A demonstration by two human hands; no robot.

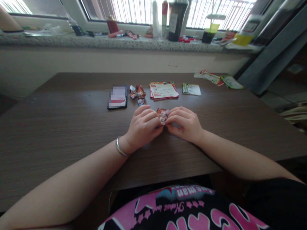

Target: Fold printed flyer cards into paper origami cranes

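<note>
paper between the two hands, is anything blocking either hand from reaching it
Nothing visible does: the fingers of the left hand and the right hand are already on the paper. The card stack lies beyond it, not in between.

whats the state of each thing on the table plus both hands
left hand, gripping printed paper
right hand, pinching it too
printed paper, held between both hands
folded pieces, lying close together
phone, lying flat, screen blurred
red-edged cards, stacked unevenly
green-white card, lying flat
back-right cards, spread, overlapping
</note>
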